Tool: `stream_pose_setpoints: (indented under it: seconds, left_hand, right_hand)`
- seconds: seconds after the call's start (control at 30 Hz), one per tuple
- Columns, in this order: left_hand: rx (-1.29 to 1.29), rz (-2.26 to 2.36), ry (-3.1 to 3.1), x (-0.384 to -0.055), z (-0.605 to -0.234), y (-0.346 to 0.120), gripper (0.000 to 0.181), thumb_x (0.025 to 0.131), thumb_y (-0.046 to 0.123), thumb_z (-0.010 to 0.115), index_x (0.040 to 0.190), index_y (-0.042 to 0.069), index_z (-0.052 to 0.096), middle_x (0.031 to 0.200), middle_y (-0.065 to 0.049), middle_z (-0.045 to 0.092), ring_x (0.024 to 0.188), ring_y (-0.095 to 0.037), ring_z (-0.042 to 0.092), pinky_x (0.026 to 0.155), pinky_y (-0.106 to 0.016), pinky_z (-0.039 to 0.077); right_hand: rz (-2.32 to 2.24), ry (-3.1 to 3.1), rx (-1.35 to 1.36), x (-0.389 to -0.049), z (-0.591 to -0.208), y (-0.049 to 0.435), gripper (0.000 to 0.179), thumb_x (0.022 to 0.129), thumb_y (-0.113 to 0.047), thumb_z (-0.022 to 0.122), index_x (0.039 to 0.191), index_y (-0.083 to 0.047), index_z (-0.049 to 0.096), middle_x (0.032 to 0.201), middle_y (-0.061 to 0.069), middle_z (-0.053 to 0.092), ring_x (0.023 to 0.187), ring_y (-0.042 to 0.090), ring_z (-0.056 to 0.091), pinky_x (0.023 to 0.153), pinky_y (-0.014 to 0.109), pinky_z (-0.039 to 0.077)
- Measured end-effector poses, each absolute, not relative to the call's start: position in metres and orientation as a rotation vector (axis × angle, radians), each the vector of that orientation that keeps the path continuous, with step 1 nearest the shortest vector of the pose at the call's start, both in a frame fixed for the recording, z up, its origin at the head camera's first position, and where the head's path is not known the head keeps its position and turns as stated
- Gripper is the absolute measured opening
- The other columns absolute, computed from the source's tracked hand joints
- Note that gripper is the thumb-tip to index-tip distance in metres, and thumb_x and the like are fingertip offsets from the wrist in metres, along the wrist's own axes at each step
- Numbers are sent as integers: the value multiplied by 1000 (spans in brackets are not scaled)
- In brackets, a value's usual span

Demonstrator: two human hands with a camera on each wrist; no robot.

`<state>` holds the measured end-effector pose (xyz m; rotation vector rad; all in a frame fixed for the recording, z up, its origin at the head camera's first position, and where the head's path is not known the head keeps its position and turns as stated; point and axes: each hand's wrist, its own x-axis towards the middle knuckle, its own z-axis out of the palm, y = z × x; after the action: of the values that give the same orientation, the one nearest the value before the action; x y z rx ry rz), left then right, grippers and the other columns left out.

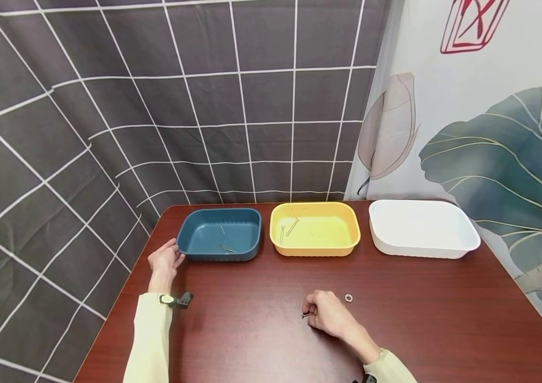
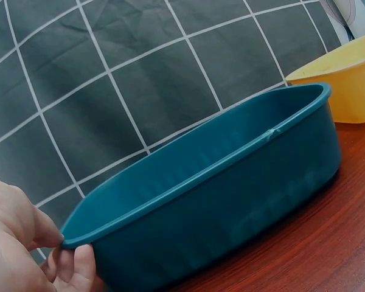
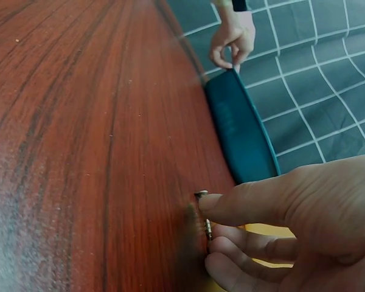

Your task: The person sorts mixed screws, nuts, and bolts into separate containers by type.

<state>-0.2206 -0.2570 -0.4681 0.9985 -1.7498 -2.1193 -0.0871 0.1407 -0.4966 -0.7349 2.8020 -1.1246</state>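
At the far left of the table, my left hand pinches the near-left corner of a blue plastic bin, thumb on the rim and fingers against the outer wall. Several small screws lie inside that bin. Over the middle of the table, my right hand holds a small metal screw between thumb and fingers, close above the wood; the fingers hide part of its shaft. Just right of this hand, a small metal ring, like a nut or washer, lies on the table.
A yellow bin with two longer screws stands right of the blue one. Farther right is a white bin. The bins line the back of the reddish-brown table, against grey checked cloth.
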Motion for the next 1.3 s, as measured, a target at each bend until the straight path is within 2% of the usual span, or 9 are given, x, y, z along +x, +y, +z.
stream_pose_setpoints:
  seconds: [0.27,0.53,0.8,0.93,1.03,1.17,1.3]
  left_hand:
    - [966,-2146,-1761,-218,-467,-257,45,92,-9,52,136,-2,60,69,2,61,55,-5,56,55,-16,58]
    - [960,-2151,-1754,-218,-470,-259,45,92,-10,51,136,-2,60,66,3,59,53,-4,54,54,-15,57]
    - [963,-2154,-1752,-217,-469,-259,43,93,-8,52,134,-1,62,70,2,62,55,-5,56,56,-16,58]
    - [953,-2151,-1750,-217,-468,-260,43,93,-8,52,134,-1,62,70,2,61,56,-5,56,56,-16,58]
    - [952,-2156,-1743,-217,-469,-260,43,93,-8,52,134,-1,62,69,2,61,56,-5,55,56,-16,58]
    - [952,-2159,-1737,-217,-470,-260,43,92,-8,52,134,-1,62,68,2,60,55,-5,54,55,-15,57]
    - [960,-2156,-1740,-218,-470,-259,43,92,-8,52,133,-1,63,69,1,61,55,-6,56,56,-16,58]
  right_hand:
    - [-1016,2892,-784,-86,-501,137,27,61,10,71,69,-15,66,70,-8,51,63,5,48,52,24,46]
    - [-957,2904,-835,-85,-501,134,27,65,10,66,70,-16,66,65,-11,56,59,7,52,50,28,49]
    - [-1150,2797,-841,-91,-497,136,23,65,8,63,72,-13,65,59,-14,53,54,-1,47,47,19,46]
    - [-1357,2642,-716,-101,-488,134,18,71,10,62,77,-6,67,58,-10,58,47,4,55,45,20,51]
    - [-1501,2495,-585,-112,-479,131,15,74,12,60,83,1,68,61,-2,62,46,13,60,44,30,57]
    - [-1625,2363,-460,-129,-468,123,18,75,12,58,90,8,68,68,8,63,51,18,61,50,42,61]
    - [-1719,2260,-363,-150,-458,108,17,79,12,59,93,9,68,73,13,62,55,16,60,54,40,63]
